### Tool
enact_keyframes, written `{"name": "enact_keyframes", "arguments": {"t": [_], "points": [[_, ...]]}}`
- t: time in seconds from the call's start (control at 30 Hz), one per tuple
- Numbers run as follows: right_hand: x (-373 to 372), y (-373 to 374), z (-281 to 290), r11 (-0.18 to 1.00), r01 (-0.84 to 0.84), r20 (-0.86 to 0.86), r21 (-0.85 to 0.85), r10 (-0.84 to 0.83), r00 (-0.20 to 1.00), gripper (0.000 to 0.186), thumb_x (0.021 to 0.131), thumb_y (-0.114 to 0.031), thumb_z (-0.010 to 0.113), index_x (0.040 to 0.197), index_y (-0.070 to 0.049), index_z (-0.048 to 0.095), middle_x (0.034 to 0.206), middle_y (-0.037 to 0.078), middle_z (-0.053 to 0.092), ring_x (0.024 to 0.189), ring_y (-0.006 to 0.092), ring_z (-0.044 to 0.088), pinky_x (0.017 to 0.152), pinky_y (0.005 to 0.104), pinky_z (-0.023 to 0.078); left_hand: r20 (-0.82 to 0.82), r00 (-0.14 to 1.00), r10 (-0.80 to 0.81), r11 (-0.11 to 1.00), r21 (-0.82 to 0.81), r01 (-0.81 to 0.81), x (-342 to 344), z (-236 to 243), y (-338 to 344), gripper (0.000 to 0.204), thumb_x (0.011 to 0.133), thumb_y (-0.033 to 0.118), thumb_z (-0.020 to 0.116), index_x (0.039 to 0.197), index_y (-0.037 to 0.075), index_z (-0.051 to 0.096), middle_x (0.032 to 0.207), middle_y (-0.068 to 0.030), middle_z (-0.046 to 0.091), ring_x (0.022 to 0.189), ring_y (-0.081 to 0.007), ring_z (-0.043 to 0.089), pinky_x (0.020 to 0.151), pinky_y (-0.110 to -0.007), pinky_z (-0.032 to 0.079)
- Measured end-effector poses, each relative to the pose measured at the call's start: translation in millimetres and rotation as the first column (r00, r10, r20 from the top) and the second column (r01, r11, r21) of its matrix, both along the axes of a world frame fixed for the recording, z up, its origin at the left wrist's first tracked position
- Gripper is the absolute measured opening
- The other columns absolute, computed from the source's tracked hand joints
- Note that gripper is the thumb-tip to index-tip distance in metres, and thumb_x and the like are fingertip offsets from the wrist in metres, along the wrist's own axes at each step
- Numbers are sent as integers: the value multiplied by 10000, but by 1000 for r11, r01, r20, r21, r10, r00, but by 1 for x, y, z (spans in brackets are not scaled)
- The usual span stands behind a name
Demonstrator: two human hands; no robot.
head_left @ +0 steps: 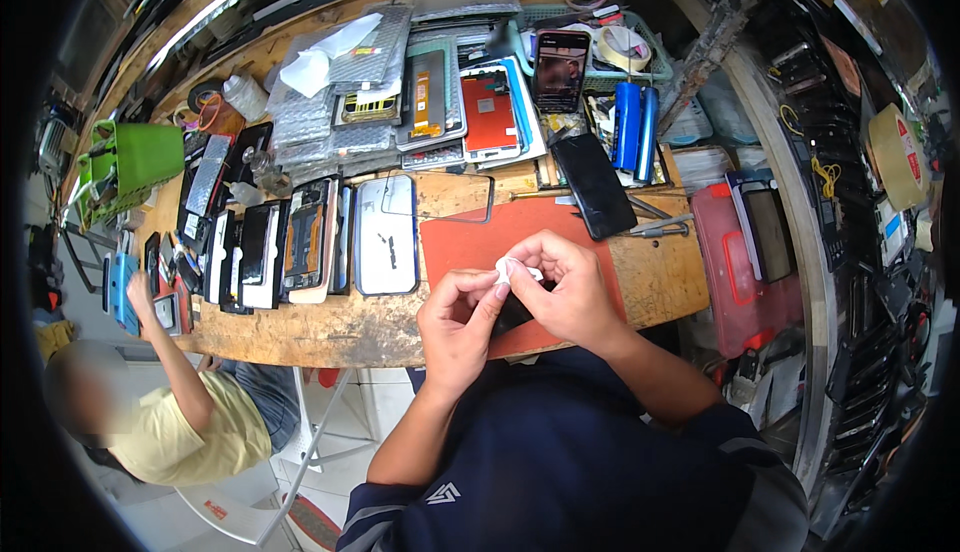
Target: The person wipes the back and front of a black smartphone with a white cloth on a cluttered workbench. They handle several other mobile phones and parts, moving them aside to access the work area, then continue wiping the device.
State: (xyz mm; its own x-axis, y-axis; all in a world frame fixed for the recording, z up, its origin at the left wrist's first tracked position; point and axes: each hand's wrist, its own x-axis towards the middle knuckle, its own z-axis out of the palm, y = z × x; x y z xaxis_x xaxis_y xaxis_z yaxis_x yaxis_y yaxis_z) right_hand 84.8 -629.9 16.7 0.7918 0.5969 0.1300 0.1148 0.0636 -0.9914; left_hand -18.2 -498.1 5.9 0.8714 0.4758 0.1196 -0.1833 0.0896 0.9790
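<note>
Both of my hands meet above the red-orange mat (pixel 465 242) near the front of the wooden bench. Between their fingertips is a small white piece (pixel 503 270), perhaps tissue or a cap; its kind is too small to make out. My left hand (pixel 455 327) pinches it from one side with thumb and forefinger. My right hand (pixel 572 297) grips it from the other, thumb pressed on top. Below the fingers lies a flat black object (pixel 512 314), mostly hidden by the hands. A black phone (pixel 594 186) rests at the mat's far right corner.
Phone shells (pixel 388 237) and screens line the bench on the left. Behind stand bubble-wrapped stacks (pixel 330 102), an upright lit phone (pixel 561 70) and blue cylinders (pixel 627 127). Screwdrivers (pixel 655 225) lie at right, beside a red case (pixel 735 272). Another person (pixel 190 412) sits at left.
</note>
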Motion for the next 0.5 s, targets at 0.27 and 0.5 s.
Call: {"name": "enact_keyframes", "arguments": {"t": [0.27,0.5], "points": [[-21,29,1,960,-280,-238,8,274,932,229,1035,13,653,1256,70,672,1091,84,751,942,97,713,809,261,585,77,987,140,952,262,-156,-23,-19,39,172,904,-84,761,1018,-1,664,962,-75,647,849,-135,622,767,-268,510],[-32,72,18,924,-296,204,-242,346,916,181,957,-148,735,968,32,743,867,184,723,766,333,716,698,424,551,143,977,156,919,342,-197,-54,-45,73,527,863,-108,762,1310,25,518,977,-52,558,883,-140,573,853,-303,504]]}}
